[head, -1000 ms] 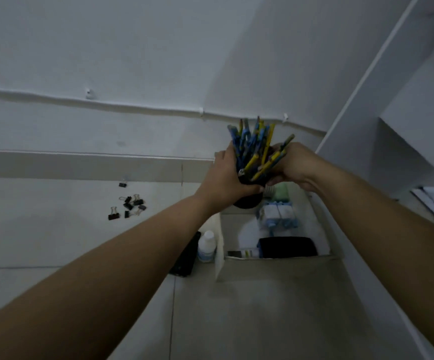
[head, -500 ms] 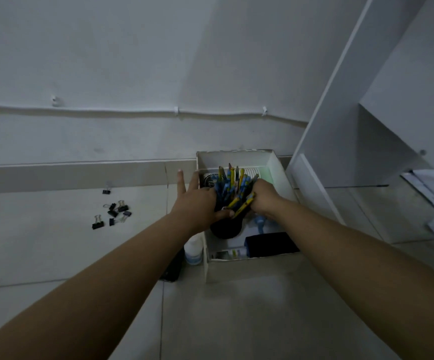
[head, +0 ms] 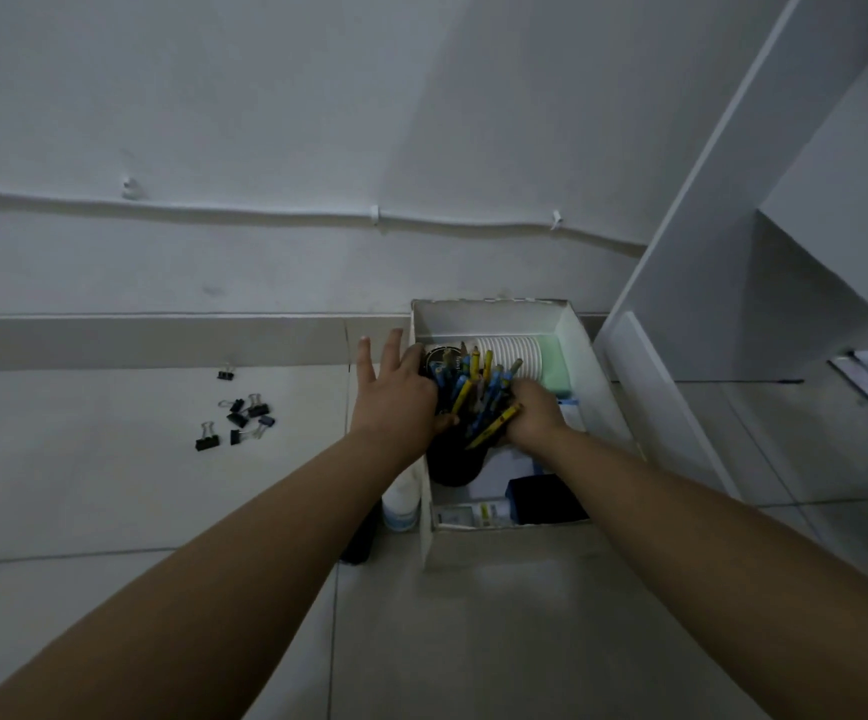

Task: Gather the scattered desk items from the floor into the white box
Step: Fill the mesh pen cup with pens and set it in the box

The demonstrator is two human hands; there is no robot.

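The black pen cup sits inside the white box, left side, roughly upright, its blue and yellow pens fanning up toward the wall. The left hand lies against the pens with fingers spread straight; the right hand curls around the bunch. Behind it lie a stack of white paper cups and something dark and round with writing too blurry to read. Binder clips are scattered on the floor well to the left, and a white bottle stands just outside the box.

Open floor left of the white box; binder clips scattered there; shelf unit crowds its right.
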